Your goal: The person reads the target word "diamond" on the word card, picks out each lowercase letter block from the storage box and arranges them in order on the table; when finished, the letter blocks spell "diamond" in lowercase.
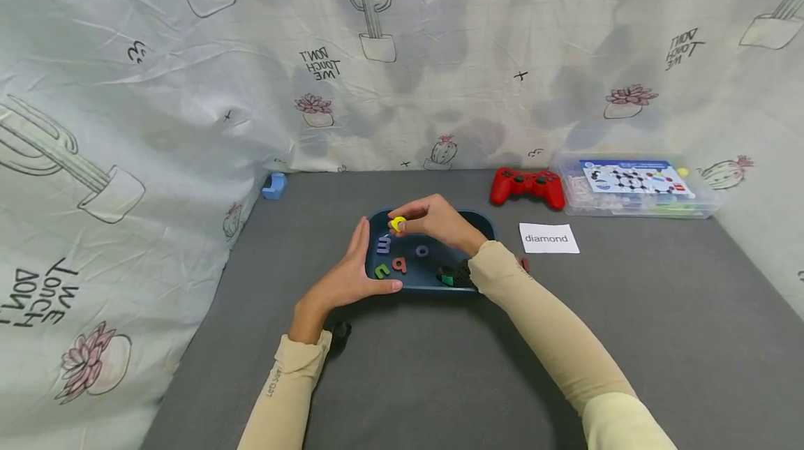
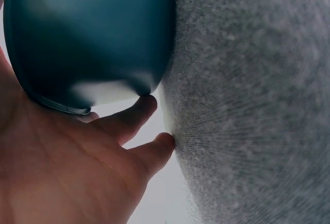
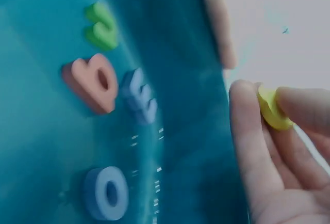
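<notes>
A dark blue tray (image 1: 465,216) lies on the grey table. At its left side rests my left hand (image 1: 348,272), fingers straight along the wall and thumb on the near rim. My right hand (image 1: 442,223) pinches a yellow letter piece (image 3: 273,109) between thumb and fingers above the tray's far left corner; which letter cannot be told. Inside the tray lie a purple-blue m (image 1: 384,245), a reddish-orange letter (image 1: 399,265) shaped like q or b, a green n (image 1: 382,271) and a blue o (image 1: 422,251). The right wrist partly hides a green piece (image 1: 447,280).
A white card reading "diamond" (image 1: 549,238) lies right of the tray. Behind it are a red game controller (image 1: 527,187) and a clear plastic box (image 1: 634,188). A small blue object (image 1: 274,186) stands at the back left. Cactus-print cloth (image 1: 440,52) hangs behind the table.
</notes>
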The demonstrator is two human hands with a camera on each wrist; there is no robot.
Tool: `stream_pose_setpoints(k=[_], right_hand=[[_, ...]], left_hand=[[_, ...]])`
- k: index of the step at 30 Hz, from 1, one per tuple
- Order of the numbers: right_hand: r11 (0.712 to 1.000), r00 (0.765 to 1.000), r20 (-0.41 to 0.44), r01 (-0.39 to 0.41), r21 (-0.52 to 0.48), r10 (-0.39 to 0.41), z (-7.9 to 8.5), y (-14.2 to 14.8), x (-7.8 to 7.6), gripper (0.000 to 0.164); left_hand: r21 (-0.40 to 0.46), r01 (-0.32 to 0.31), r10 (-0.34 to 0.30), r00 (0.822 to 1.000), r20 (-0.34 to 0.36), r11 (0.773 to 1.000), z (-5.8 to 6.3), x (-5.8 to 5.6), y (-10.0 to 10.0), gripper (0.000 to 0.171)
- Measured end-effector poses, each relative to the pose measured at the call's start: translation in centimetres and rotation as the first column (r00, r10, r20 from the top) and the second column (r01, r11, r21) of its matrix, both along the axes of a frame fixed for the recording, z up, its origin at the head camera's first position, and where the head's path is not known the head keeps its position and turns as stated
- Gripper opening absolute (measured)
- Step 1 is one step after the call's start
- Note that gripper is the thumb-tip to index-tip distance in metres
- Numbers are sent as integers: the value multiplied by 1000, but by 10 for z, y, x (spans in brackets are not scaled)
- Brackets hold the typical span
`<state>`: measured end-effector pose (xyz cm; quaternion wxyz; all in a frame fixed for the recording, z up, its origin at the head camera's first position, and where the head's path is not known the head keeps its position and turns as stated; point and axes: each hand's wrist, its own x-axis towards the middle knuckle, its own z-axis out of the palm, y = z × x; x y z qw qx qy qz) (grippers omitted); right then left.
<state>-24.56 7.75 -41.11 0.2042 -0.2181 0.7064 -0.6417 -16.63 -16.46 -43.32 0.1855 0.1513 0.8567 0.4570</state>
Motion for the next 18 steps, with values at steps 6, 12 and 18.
stream_pose_setpoints(k=[6,12,18], right_hand=[[991,996,60,70,-110,-64,9,7,3,35],[978,990,88,126,-165,-113,23,24,6,27],[981,988,90,140,-136,-129,30,46,14,27]], left_hand=[[-11,-7,7,1000,-11,1000,-3,-1,1,131],[-24,-13,12,1000,-18,1000,-5,0,1,134],[-35,-23,23,1000,-15,999,-4,1,2,135]])
